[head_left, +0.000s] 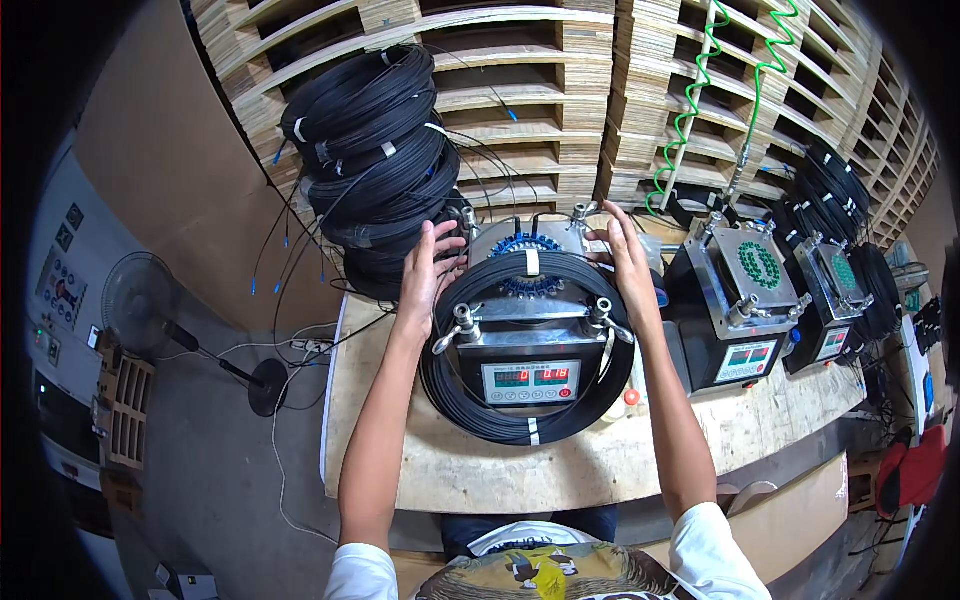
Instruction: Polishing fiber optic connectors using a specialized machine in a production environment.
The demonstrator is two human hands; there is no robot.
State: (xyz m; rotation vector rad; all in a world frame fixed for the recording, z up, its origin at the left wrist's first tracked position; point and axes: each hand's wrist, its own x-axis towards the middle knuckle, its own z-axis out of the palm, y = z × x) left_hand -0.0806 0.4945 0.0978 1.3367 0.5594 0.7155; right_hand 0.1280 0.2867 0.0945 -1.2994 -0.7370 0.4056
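A coil of black cable (470, 420), bound with white ties, rings the front of a box-shaped machine (525, 334) with a metal top, corner clamps and a lit red display. On the machine's top sits a round holder (533, 287) with blue connectors around it, partly covered by the coil's upper edge. My left hand (428, 275) is by the upper left of the coil, its fingers stretched out and apart. Opposite it, my right hand (626, 262) reaches along the machine's right side with fingers extended. Neither hand visibly grips the coil; the palm sides are partly hidden.
Stacked black cable coils (375, 150) stand at the back left, with blue-tipped ends hanging. Two similar machines (745, 280) are to the right on the wooden table (450, 480). Wooden pallets (560, 130) rise behind. A floor fan (145, 300) stands left; green spiral hoses (690, 110) hang.
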